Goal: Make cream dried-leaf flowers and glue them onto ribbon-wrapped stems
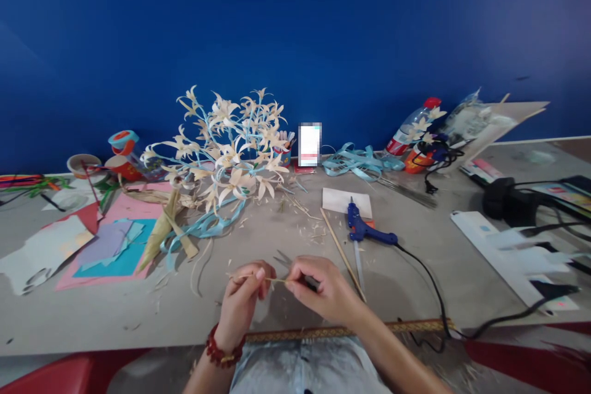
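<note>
My left hand (245, 290), with a red bead bracelet at the wrist, pinches a thin straw-coloured strip (276, 280) above the table's near side. The strip's other end is pinched between the fingertips of my right hand (318, 286). Just behind the hands show the blades of a pair of scissors (282, 257); a dark part appears by my right palm, and I cannot tell whether that hand also holds them. A blue glue gun (364, 228) lies right of my hands, beside a thin wooden stick (342, 252). Dried husk leaves (161, 231) lie to the left.
Cream husk flowers (235, 148) on blue stems stand at the back. Blue ribbon (353, 161), a bottle (410, 129) and a lit phone (309, 144) line the wall. Coloured paper (117, 252) lies left; a power strip (498, 252) with cables lies right. Scraps litter the table (184, 320).
</note>
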### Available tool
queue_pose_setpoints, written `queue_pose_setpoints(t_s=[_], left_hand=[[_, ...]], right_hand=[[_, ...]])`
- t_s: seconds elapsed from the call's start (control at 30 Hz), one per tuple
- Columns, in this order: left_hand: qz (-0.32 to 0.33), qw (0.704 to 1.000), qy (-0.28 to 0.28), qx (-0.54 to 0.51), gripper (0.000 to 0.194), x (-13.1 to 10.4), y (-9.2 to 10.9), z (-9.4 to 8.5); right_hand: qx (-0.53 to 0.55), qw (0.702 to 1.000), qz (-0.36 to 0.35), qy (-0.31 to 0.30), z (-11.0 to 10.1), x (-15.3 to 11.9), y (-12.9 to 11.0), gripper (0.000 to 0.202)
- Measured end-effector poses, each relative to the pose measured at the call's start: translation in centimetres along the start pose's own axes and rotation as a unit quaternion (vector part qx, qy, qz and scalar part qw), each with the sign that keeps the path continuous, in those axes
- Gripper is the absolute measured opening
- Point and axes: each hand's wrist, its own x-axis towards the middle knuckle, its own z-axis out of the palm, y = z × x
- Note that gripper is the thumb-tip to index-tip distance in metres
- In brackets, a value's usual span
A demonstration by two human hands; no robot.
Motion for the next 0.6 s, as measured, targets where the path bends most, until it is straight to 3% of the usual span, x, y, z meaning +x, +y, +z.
queue_pose_setpoints(t_s=[0.1, 0.27, 0.37, 0.6], left_hand=[[0.02, 0.998, 0.033, 0.054, 0.056, -0.1, -0.4, 0.0], [0.024, 0.987, -0.024, 0.155, 0.054, -0.1, 0.2, 0.1], [0.026, 0.99, -0.026, 0.138, 0.05, -0.1, 0.6, 0.2], [0.038, 0.996, 0.037, 0.072, 0.041, -0.1, 0.8, -1.3]], right_hand=[[-0.03, 0.999, 0.002, -0.019, 0.2, 0.0, -0.4, 0.012], [-0.08, 0.995, -0.01, -0.053, 0.6, 0.4, -1.0, 0.006], [-0.081, 0.996, -0.004, -0.044, 0.7, 0.6, -0.9, 0.012], [-0.063, 0.996, 0.045, -0.035, 0.6, -0.1, -0.6, 0.017]])
